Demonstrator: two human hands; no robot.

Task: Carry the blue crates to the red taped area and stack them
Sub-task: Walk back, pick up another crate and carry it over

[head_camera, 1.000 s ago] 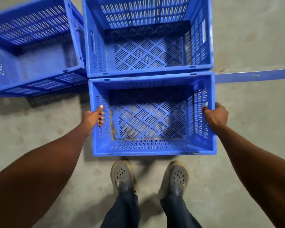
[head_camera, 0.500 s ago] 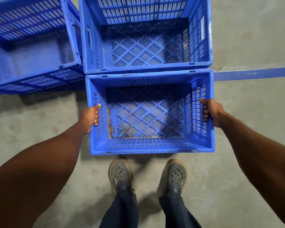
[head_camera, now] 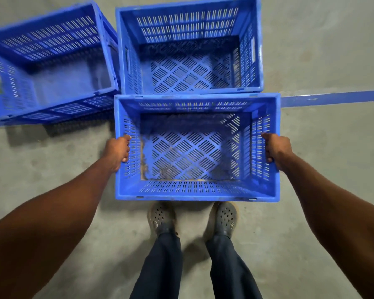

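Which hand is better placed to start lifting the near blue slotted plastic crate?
Neither alone: left hand and right hand grip opposite side walls of the near blue slotted plastic crate, so lift with both.

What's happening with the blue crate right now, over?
Left hand and right hand grip the near crate by its sides. Two more crates sit just beyond. Red taped area not in view.

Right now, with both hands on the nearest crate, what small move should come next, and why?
Probably lift it straight up. The left hand and right hand each have a grip on a side wall of the nearest crate, which sits close against the far crate. No red tape is in view, so carrying comes after.
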